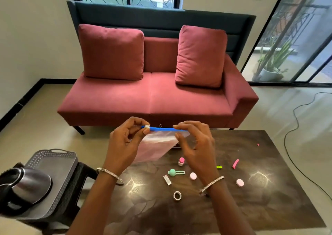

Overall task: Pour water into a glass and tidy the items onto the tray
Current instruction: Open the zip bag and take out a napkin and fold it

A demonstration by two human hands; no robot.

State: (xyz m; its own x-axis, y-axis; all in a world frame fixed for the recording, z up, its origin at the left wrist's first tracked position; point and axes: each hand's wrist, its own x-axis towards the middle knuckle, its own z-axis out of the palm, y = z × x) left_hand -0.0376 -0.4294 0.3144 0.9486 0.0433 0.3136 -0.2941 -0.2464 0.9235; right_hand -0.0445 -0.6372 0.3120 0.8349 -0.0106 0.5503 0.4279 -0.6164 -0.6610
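Head view: both hands are raised above the near-left part of the desk (251, 207), holding a translucent zip bag (156, 145) by its blue closing strip (161, 129). The left hand (125, 141) pinches the white slider (147, 126) at the strip's left end between thumb and forefinger, the other fingers curled in. The right hand (195, 145) nips the bag's top further right, forefinger over the strip and thumb under it, the remaining fingers loosely bent. The bag hangs slack below; whether it contains anything cannot be told.

On the desk, under and beside the right wrist, lie small items apart from one another: a pink-capped bottle (181, 161), a green round-headed piece (175, 172), a white stick (167, 179) whose label is too small to read, a tape ring (177, 195), two pink round pieces (193, 176) (240, 182), a pink curved piece (235, 163) and a yellow-green bit (219, 166).

The grey tray (59, 164) sits on a dark stool (84, 173) left of the desk. A steel kettle (30, 184) stands on the tray's near end. A red sofa (152, 94) stands beyond the desk.
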